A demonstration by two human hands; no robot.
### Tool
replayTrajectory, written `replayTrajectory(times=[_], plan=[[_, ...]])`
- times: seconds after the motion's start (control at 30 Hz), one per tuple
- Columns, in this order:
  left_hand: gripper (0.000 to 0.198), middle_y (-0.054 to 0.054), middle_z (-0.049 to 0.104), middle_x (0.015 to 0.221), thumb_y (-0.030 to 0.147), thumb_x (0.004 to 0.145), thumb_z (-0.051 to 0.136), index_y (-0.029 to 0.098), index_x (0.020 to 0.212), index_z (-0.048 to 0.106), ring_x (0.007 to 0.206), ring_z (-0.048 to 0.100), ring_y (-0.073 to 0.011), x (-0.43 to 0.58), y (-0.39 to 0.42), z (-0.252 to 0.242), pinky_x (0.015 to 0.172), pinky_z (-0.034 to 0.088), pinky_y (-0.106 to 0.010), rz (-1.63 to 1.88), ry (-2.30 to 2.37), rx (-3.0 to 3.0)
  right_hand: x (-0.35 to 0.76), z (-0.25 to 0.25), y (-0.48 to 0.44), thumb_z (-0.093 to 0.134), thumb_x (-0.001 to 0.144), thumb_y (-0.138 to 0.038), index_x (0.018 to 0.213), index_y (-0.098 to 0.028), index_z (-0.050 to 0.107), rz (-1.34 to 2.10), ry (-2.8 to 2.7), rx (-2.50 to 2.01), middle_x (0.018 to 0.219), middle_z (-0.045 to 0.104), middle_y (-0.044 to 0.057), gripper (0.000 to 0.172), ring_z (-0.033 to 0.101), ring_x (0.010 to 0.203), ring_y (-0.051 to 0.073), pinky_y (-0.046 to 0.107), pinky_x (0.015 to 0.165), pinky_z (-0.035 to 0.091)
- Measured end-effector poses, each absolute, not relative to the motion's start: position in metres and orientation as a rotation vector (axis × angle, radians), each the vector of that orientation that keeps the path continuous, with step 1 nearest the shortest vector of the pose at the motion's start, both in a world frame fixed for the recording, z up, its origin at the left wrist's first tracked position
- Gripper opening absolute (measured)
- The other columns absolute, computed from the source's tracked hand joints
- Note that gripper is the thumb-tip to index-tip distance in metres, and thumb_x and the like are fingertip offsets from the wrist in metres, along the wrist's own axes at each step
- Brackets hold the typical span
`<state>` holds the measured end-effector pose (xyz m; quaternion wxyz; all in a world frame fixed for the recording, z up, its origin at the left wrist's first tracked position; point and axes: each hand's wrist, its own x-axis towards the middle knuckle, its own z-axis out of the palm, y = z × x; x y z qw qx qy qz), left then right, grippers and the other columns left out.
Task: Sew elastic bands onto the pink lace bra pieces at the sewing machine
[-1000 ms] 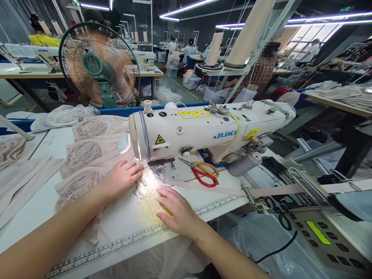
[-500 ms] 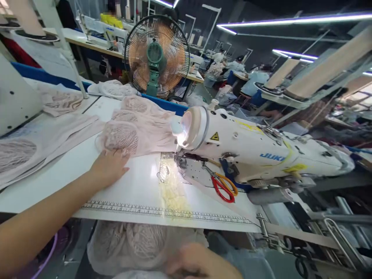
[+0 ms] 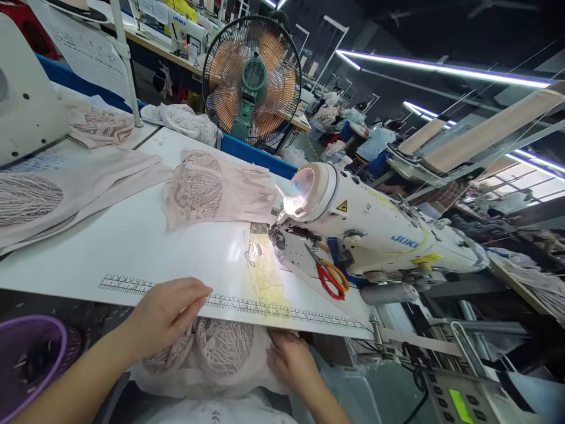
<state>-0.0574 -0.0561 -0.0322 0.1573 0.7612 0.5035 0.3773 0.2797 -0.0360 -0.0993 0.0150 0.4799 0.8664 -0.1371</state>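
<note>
A pale pink lace bra [image 3: 227,350] hangs below the table's front edge, over my lap. My right hand [image 3: 293,362] has its fingers curled on the right end of this bra, the fingertips partly under the table edge. My left hand [image 3: 176,309] is above the ruler strip [image 3: 247,305] at the front edge, fingers stretched out with the thumb below them, and no cloth shows in it. Another pale pink lace piece [image 3: 203,188] lies flat on the table, its right end near the needle area of the white sewing machine [image 3: 362,218].
Red and orange handled scissors [image 3: 331,280] lie beside the machine bed. More lace pieces [image 3: 30,200] are at the left. Behind the table stands a green fan [image 3: 253,79]. A purple basket [image 3: 64,347] is on the lower left, and a control box [image 3: 459,394] on the lower right.
My left hand has come off the lace piece on the table and moved back toward the front edge. My right hand has moved up to the bra's right end. The camera view has shifted.
</note>
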Motion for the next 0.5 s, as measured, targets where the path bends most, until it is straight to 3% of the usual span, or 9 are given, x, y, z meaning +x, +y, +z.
replayTrajectory(times=[0.03,0.1,0.17,0.23,0.3,0.4,0.5], plan=[[0.03,-0.004,0.071,0.09,0.023,0.095,0.037,0.021,0.103,0.065,0.081,0.066,-0.0145,-0.052,-0.065,-0.037,0.073,0.052,-0.024,1.061,1.393,2.148,0.283,-0.096,-0.038,0.051,0.084,-0.02,0.085,-0.019,0.067,-0.413,2.75,1.417,0.082,0.071,0.008,0.015,0.066,0.077,0.025,0.033,0.07,0.049],[0.03,-0.004,0.071,0.087,0.023,0.094,0.036,0.021,0.103,0.065,0.078,0.066,-0.0141,-0.044,-0.081,-0.046,0.071,0.052,-0.024,0.992,1.331,2.088,0.288,-0.082,-0.041,0.043,0.092,-0.024,0.066,-0.02,0.057,-0.421,2.874,1.249,0.062,0.062,0.003,0.03,0.06,0.061,0.019,0.029,0.064,0.046],[0.03,-0.005,0.072,0.094,0.026,0.094,0.038,0.022,0.105,0.066,0.086,0.066,-0.0157,-0.037,-0.091,-0.054,0.077,0.053,-0.025,0.912,1.314,2.028,0.289,-0.058,-0.044,0.037,0.096,-0.027,0.063,-0.02,0.05,-0.513,3.006,1.113,0.058,0.055,0.001,0.037,0.055,0.058,0.016,0.028,0.062,0.044],[0.033,-0.008,0.068,0.114,0.032,0.091,0.045,0.023,0.118,0.063,0.104,0.064,-0.0206,-0.031,-0.096,-0.057,0.09,0.052,-0.031,0.779,1.32,1.978,0.285,-0.027,-0.044,0.037,0.097,-0.028,0.067,-0.021,0.049,-0.676,3.109,1.061,0.062,0.052,0.002,0.033,0.053,0.061,0.016,0.027,0.059,0.043],[0.059,-0.012,0.056,0.135,0.042,0.081,0.061,0.023,0.135,0.05,0.121,0.054,-0.028,-0.023,-0.096,-0.056,0.102,0.046,-0.04,0.563,1.307,1.941,0.277,0.003,-0.043,0.037,0.097,-0.026,0.073,-0.022,0.05,-0.853,3.216,1.019,0.065,0.051,0.002,0.027,0.051,0.063,0.017,0.027,0.055,0.041],[0.104,-0.016,0.045,0.144,0.05,0.062,0.077,0.02,0.149,0.027,0.129,0.045,-0.0356,-0.008,-0.094,-0.051,0.107,0.038,-0.051,0.283,1.265,1.905,0.264,0.039,-0.039,0.037,0.098,-0.026,0.086,-0.023,0.053,-1.075,3.367,0.841,0.068,0.053,0.004,0.02,0.053,0.066,0.018,0.031,0.058,0.045],[0.111,-0.017,0.052,0.137,0.043,0.061,0.078,0.021,0.151,0.017,0.124,0.049,-0.0371,0.006,-0.092,-0.049,0.106,0.038,-0.055,0.276,1.268,1.901,0.258,0.061,-0.034,0.039,0.098,-0.028,0.091,-0.024,0.056,-1.174,3.456,0.774,0.067,0.055,0.004,0.019,0.056,0.066,0.019,0.033,0.06,0.048]])
